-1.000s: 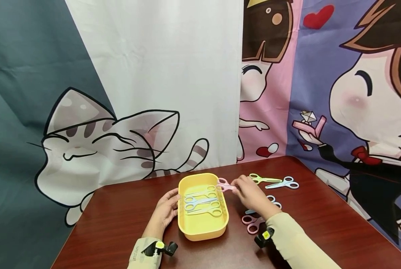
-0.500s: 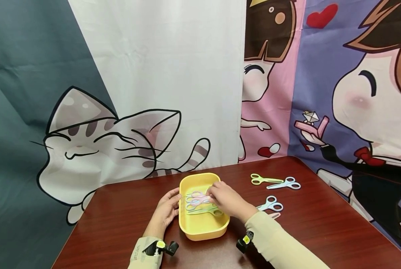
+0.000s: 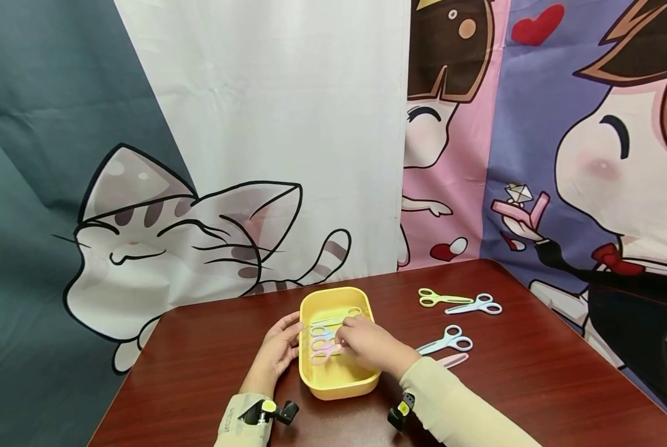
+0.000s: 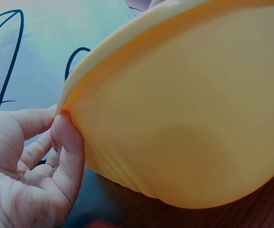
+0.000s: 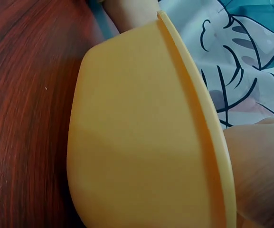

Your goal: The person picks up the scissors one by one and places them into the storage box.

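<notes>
My left hand (image 3: 277, 351) pinches the left rim of a yellow plastic tray (image 3: 341, 392). In the left wrist view, thumb and finger of that hand (image 4: 37, 161) meet at the tray's edge (image 4: 174, 95). Inside the tray, my right hand (image 3: 374, 344) holds pink scissors (image 3: 332, 351), ring handles pointing left. The fingertips hide the rest of them. Beneath or beside the pink pair lie light-blue scissors (image 3: 318, 331), and farther back yellow-green scissors (image 3: 328, 321). The right wrist view shows the tray's outer wall (image 5: 137, 118), with my right hand (image 5: 260, 166) reaching over the rim.
On the dark red table (image 3: 199, 372), to the tray's right, lie yellow-green scissors (image 3: 431, 298), light-blue scissors (image 3: 480, 303) and another light-blue pair (image 3: 448, 341). More pink scissors (image 3: 454, 360) are partly hidden by my right sleeve. A printed cartoon curtain (image 3: 311, 124) hangs behind.
My right hand has carried the pink scissors from beyond the tray's right rim into it, then toward its near end. My left hand stays at the rim.
</notes>
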`<move>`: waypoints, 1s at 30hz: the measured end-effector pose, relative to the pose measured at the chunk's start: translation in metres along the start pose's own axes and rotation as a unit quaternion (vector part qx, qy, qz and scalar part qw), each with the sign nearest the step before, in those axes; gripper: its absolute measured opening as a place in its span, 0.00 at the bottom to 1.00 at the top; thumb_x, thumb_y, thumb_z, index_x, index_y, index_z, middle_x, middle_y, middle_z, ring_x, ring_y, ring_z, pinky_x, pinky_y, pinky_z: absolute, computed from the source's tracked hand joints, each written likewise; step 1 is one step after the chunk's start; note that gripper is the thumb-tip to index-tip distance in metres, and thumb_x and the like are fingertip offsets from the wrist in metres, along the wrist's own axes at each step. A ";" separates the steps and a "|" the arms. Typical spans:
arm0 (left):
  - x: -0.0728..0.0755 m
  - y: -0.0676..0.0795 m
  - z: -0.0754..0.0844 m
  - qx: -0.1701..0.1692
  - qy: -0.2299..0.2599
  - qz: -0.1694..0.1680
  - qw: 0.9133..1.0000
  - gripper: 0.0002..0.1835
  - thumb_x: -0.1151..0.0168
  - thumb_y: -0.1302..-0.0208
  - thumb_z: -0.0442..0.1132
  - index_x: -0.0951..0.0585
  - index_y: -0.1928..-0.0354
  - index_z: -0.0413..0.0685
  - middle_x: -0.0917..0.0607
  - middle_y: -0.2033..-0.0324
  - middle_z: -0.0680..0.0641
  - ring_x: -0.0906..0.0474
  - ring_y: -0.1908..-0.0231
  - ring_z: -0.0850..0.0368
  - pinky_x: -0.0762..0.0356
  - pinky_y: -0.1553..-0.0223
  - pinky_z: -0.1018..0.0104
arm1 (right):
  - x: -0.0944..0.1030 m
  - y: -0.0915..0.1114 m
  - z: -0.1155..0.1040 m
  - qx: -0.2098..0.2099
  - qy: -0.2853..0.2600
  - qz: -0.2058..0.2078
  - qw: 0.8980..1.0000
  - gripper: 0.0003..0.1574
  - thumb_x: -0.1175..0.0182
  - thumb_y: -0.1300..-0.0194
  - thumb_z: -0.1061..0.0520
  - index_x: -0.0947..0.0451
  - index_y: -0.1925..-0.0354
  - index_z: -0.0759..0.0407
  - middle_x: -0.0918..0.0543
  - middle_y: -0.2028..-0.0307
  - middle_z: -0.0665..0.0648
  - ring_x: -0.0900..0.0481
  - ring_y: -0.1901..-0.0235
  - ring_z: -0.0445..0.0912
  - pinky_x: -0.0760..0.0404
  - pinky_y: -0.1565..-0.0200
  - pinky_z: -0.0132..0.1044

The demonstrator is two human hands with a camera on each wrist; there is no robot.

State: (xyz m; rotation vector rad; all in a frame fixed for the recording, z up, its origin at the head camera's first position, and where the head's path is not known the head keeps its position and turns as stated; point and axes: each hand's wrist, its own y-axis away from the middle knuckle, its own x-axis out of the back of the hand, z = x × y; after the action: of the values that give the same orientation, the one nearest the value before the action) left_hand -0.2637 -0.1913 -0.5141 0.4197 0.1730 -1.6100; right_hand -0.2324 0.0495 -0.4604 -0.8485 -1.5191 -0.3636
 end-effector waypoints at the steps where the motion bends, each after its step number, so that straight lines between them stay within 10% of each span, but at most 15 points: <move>1: 0.000 0.000 0.000 0.000 0.000 0.000 1.000 0.26 0.45 0.26 0.30 0.35 0.29 0.38 0.14 0.63 0.47 0.18 0.68 0.61 0.16 0.72 0.69 | 0.000 0.000 -0.001 0.004 0.000 -0.004 1.000 0.05 0.30 0.37 0.56 0.18 0.63 0.51 0.25 0.66 0.45 0.26 0.61 0.42 0.22 0.54 0.35; 30: 0.002 0.000 0.000 0.001 -0.006 0.001 1.000 0.24 0.46 0.25 0.31 0.33 0.30 0.39 0.15 0.59 0.45 0.17 0.65 0.59 0.15 0.71 0.66 | -0.011 -0.007 -0.010 0.049 0.079 -0.096 0.991 0.10 0.31 0.36 0.52 0.24 0.68 0.49 0.29 0.72 0.45 0.29 0.72 0.39 0.25 0.66 0.32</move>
State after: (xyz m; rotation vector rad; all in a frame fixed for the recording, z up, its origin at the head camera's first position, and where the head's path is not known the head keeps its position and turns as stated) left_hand -0.2639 -0.1933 -0.5154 0.4117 0.1621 -1.6104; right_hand -0.2304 0.0348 -0.4680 -0.5835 -1.4621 -0.4820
